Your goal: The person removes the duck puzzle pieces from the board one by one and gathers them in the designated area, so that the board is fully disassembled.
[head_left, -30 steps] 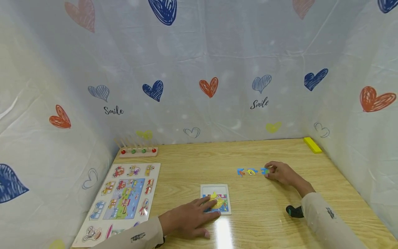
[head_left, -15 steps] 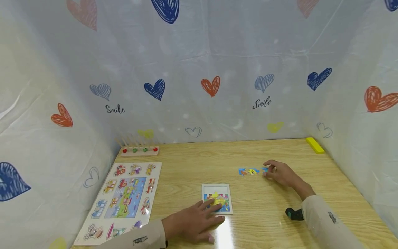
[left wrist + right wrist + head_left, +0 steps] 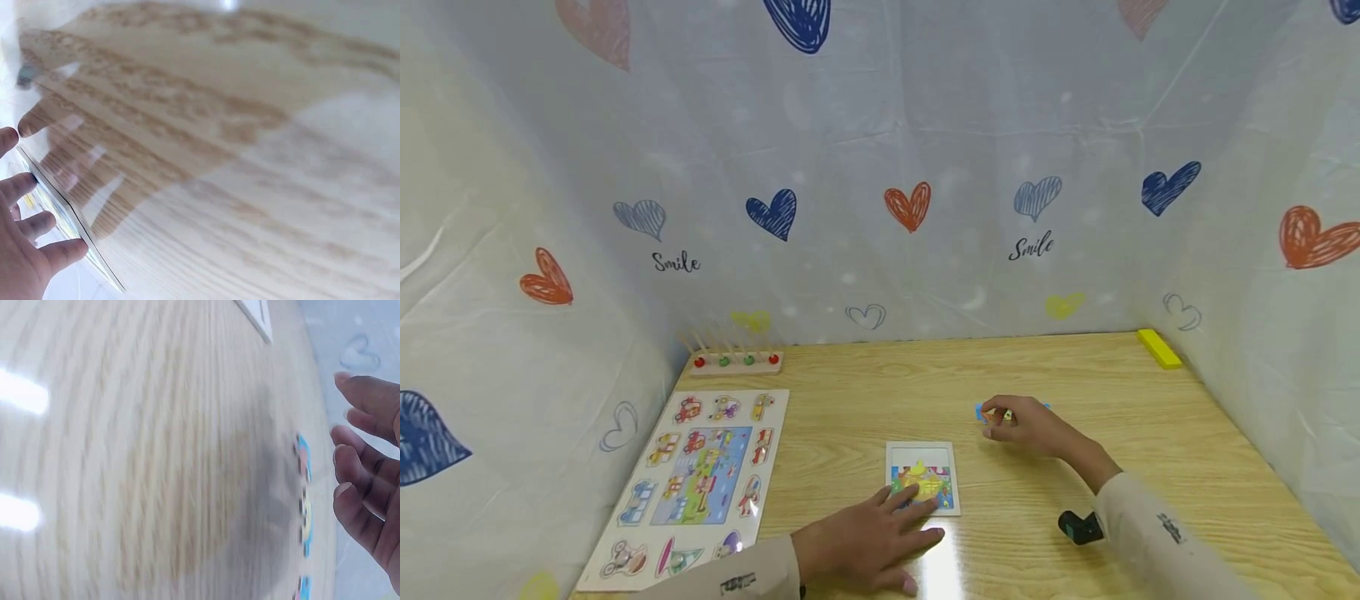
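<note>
A small white-framed jigsaw puzzle point(image 3: 921, 456) lies at the middle of the table, its lower part filled with a yellow-and-blue picture and its upper part bare white. My left hand point(image 3: 878, 535) rests with spread fingers over its lower edge; in the left wrist view the fingertips point(image 3: 75, 249) are at the frame. Beyond and to the right, my right hand point(image 3: 1033, 429) hovers by three loose jigsaw pieces, fingers loosely bent with nothing between them. The right wrist view shows a blue-and-red piece point(image 3: 304, 457), a yellow-and-blue piece point(image 3: 306, 520) and another blue piece point(image 3: 304, 587) in a row.
At the left lies a large vehicle picture board point(image 3: 700, 475). Behind it stands a wooden peg rack point(image 3: 737, 367) with red and green beads. A yellow block point(image 3: 1159, 348) is at the far right corner. A heart-printed sheet point(image 3: 850, 125) encloses the table.
My right hand has left the rightmost piece and moved left over the other pieces, toward the leftmost one. The left hand has slid slightly down and right, still over the puzzle's lower edge.
</note>
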`<state>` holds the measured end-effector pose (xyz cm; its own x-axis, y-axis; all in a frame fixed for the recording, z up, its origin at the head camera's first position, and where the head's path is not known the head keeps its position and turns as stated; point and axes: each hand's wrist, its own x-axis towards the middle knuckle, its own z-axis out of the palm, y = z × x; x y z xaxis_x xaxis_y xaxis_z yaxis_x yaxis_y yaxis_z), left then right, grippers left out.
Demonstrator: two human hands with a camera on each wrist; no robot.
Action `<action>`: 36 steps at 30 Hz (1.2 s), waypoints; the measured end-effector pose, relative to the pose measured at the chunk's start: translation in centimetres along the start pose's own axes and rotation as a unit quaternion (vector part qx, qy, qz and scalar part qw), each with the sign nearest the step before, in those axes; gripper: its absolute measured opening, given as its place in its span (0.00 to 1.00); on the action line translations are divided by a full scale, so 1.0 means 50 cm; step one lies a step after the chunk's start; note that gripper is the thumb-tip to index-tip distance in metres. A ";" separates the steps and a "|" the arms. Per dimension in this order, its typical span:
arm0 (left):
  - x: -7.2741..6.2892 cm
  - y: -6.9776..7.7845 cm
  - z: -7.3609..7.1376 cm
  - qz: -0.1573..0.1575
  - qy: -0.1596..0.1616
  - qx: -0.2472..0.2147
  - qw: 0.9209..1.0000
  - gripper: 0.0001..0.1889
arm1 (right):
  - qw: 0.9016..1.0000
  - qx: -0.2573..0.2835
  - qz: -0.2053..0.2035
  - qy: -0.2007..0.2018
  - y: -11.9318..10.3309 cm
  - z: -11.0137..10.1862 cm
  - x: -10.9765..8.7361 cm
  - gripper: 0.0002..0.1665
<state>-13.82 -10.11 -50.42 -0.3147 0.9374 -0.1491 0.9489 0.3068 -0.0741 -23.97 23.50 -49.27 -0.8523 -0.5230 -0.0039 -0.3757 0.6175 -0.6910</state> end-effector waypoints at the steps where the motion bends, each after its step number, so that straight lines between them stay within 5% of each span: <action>1: -0.001 0.000 0.000 0.000 0.000 0.002 1.000 0.36 | 1.000 -0.001 -0.007 -0.008 -0.008 0.007 0.003 0.25; 23: -0.008 -0.003 0.001 0.007 -0.020 0.003 1.000 0.38 | 0.989 -0.045 -0.090 -0.105 -0.110 0.130 0.072 0.14; 36: -0.005 -0.003 -0.005 0.004 -0.035 -0.006 0.999 0.38 | 0.986 -0.060 -0.069 -0.140 -0.134 0.151 0.092 0.15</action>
<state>-13.88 -10.33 -50.15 -0.3080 0.9258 -0.2192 0.9513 0.3022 -0.0606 -22.62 12.52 -50.10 -0.6625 -0.7381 -0.1273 -0.5350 0.5852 -0.6093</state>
